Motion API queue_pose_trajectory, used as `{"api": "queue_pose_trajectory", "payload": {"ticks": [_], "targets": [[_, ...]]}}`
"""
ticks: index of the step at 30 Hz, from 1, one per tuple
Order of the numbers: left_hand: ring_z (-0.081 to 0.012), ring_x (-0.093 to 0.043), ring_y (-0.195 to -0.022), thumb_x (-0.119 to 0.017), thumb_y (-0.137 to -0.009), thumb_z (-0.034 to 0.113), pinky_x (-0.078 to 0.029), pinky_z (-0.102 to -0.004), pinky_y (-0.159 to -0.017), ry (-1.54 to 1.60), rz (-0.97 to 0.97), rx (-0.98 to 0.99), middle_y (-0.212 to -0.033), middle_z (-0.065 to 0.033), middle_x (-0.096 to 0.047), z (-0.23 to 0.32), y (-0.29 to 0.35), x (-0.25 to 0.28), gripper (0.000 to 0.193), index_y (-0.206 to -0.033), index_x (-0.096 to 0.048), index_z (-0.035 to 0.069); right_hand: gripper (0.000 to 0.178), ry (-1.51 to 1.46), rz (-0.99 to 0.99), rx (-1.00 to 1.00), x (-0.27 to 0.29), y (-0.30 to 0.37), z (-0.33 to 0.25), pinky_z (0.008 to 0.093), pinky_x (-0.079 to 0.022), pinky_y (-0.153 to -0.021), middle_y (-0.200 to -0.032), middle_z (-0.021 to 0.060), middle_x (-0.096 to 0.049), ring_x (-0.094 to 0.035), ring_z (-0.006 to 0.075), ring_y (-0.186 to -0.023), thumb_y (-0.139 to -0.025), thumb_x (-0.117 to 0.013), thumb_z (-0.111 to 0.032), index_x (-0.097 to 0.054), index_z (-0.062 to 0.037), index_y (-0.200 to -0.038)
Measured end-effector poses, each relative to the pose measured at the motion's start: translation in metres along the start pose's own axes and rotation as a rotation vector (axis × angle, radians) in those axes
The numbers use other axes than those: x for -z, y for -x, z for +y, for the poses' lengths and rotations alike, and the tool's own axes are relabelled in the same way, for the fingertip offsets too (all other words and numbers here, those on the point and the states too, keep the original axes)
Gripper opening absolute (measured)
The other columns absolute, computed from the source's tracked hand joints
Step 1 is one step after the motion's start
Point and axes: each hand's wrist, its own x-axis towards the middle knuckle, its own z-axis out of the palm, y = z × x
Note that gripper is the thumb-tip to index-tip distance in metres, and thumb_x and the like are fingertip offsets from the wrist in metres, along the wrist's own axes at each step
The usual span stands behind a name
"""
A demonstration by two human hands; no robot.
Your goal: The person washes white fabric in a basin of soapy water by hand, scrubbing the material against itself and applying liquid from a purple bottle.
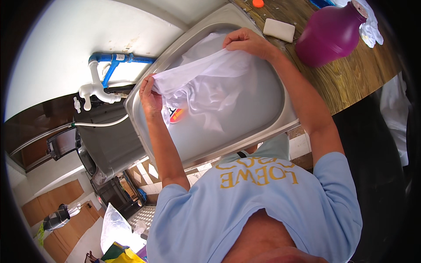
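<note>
A white cloth garment is stretched between my two hands over a metal sink filled with cloudy water. My left hand pinches one end of its edge at the sink's left side. At the far side, my right hand grips the other end between thumb and fingers. The garment's lower part hangs in folds into the water. Below my left hand, an orange, red and black printed patch shows beside the cloth; whether it belongs to the garment I cannot tell. More pale fabric lies in the water toward the back.
Right of the sink, a wooden counter holds a white soap bar, a purple bottle, an orange cap and white cloth. A white tap on blue pipe juts out at left, above a grey bin.
</note>
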Motion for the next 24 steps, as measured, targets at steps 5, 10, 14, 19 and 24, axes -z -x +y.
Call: {"api": "queue_pose_trajectory", "payload": {"ticks": [5, 10, 14, 19, 24], "targets": [[-0.0153, -0.061, -0.085, -0.057, -0.086, 0.011, -0.049, -0.0287, -0.079, 0.056, 0.02, 0.025, -0.091, -0.0074, -0.064, -0.001, 0.002, 0.0, 0.016, -0.097, -0.061, -0.001, 0.013, -0.03, 0.012, 0.005, 0.002, 0.0, 0.004, 0.0189, -0.041, -0.064, -0.072, -0.0037, -0.058, -0.051, 0.0027, -0.068, -0.079, -0.056, -0.012, -0.063, -0.0017, -0.08], [-0.0171, -0.062, -0.086, -0.056, -0.085, 0.01, -0.05, -0.0302, -0.08, 0.095, 0.066, 0.035, -0.091, -0.0087, -0.064, -0.002, 0.01, 0.004, 0.018, -0.098, -0.06, -0.001, 0.012, -0.039, 0.014, -0.014, 0.003, -0.001, 0.003, 0.0191, -0.041, -0.066, -0.074, -0.0037, -0.059, -0.052, 0.0027, -0.07, -0.079, -0.057, -0.012, -0.063, -0.0017, -0.081], [-0.0179, -0.062, -0.086, -0.055, -0.085, 0.01, -0.05, -0.0312, -0.08, 0.097, 0.089, 0.067, -0.091, -0.01, -0.064, -0.006, 0.02, 0.009, 0.018, -0.098, -0.06, -0.002, 0.012, -0.045, -0.003, -0.006, 0.002, -0.002, 0.001, 0.019, -0.041, -0.066, -0.074, -0.0037, -0.059, -0.052, 0.0026, -0.071, -0.08, -0.057, -0.012, -0.063, -0.0018, -0.081], [-0.0185, -0.062, -0.086, -0.054, -0.086, 0.011, -0.05, -0.0324, -0.081, 0.123, 0.112, 0.089, -0.092, -0.0105, -0.064, -0.01, 0.029, 0.012, 0.019, -0.098, -0.059, -0.003, 0.011, -0.007, -0.004, -0.015, 0.002, -0.002, 0.003, 0.0189, -0.041, -0.066, -0.074, -0.0041, -0.058, -0.051, 0.0024, -0.071, -0.081, -0.057, -0.011, -0.062, -0.0017, -0.082], [-0.0189, -0.062, -0.088, -0.054, -0.086, 0.01, -0.05, -0.0323, -0.082, 0.164, 0.098, 0.118, -0.092, -0.0099, -0.063, -0.015, 0.03, 0.013, 0.019, -0.099, -0.059, -0.003, 0.011, -0.021, -0.019, -0.029, 0.002, -0.001, -0.002, 0.0186, -0.039, -0.065, -0.073, -0.0049, -0.057, -0.049, 0.002, -0.07, -0.081, -0.058, -0.012, -0.062, -0.0019, -0.081]]}}
